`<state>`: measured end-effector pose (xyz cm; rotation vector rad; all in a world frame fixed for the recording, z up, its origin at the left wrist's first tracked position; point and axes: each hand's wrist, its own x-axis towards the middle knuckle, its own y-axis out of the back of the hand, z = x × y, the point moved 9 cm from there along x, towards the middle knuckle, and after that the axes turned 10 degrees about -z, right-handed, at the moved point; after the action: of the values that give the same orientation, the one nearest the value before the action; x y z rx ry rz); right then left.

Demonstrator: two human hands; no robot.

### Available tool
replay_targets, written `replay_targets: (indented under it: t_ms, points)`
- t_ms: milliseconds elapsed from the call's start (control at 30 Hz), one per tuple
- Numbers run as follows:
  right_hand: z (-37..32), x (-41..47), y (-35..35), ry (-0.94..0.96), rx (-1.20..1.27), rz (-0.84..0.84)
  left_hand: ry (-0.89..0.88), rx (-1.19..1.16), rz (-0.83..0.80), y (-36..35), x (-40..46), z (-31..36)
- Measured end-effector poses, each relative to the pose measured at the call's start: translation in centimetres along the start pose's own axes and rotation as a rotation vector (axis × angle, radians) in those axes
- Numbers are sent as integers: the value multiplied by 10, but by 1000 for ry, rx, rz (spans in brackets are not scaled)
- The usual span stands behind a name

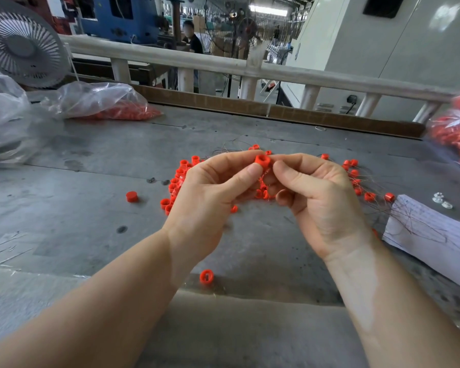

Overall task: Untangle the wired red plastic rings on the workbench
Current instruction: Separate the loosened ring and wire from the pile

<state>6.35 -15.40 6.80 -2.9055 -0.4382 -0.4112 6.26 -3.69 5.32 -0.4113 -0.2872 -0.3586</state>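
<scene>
A tangle of red plastic rings on thin wire (356,181) lies spread across the middle of the grey workbench (91,181), partly hidden behind my hands. My left hand (213,197) pinches one red ring (262,160) between thumb and forefinger, raised above the pile. My right hand (316,197) meets it from the right, its thumb and forefinger pinched together right beside that ring, on the wire as far as I can tell. Loose rings lie apart: one (131,196) to the left, one (206,276) near the front.
Clear plastic bags of red rings lie at the back left (104,102) and far right (457,128). A fan (21,46) stands back left. A written sheet of paper (430,235) and small white parts (441,201) lie at right. A railing (223,67) borders the bench's far side.
</scene>
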Motion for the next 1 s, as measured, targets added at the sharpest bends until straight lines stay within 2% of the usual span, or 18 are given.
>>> replay_targets:
  t_ms: [267, 400, 500, 567, 667, 800, 1000]
  points:
    - [-9, -2, 4, 121, -138, 63, 28, -99, -64, -3, 1, -4]
    - [-12, -3, -2, 167, -167, 33, 5, -46, -8, 2, 1, -4]
    - [-11, -3, 4, 144, -219, 74, -6, -45, -1, 3, 2, -3]
    - [-7, -2, 7, 83, -238, 88, -7, 28, 0, 2, 1, -2]
    - [2, 0, -1, 2, -242, 0, -49, 198, -15, -3, -1, 4]
    - [5, 0, -6, 15, -177, -35, -115, 334, -23, -7, -3, 12]
    - [9, 0, -5, 21, -81, -20, -165, 408, -52, -13, -5, 21]
